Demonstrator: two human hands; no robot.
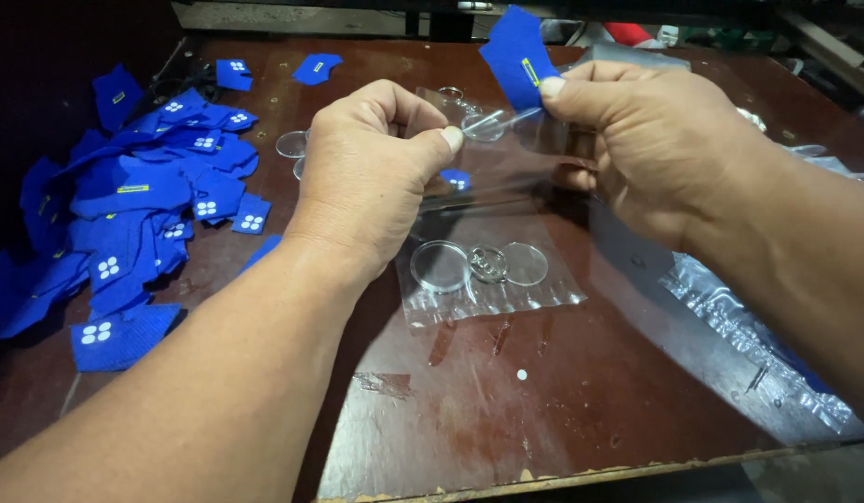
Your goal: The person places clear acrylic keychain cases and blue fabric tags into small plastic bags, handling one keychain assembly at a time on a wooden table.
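Table: we work over a dark reddish-brown wooden table (562, 410), worn and scuffed at its near edge.
Heap: a loose pile of blue fabric patches with small white dot marks (134, 205) lies at our left, well apart from the hands, seemingly as stock within reach.
Right-side stock: crinkled clear plastic sleeves (749, 345) lie along the table's right edge.
Packed bag: a flat clear plastic bag holding two clear round discs and a metal key ring (483, 270) lies on the table just below our hands, its long axis running left to right.
Left hand: our left hand (371, 172) is closed, thumb and fingers pinching one edge of a small clear plastic bag (492, 154), held above the table.
Right hand: our right hand (651, 140) is closed, pinching the bag's other edge together with a small blue fabric patch with a yellow label (518, 56).
Patch axis: it stands nearly upright, long axis tilted up and left, lower end at the bag's mouth, which the two pinches appear to hold apart.
Loose discs: clear round discs (290, 144) lie beyond the left hand.
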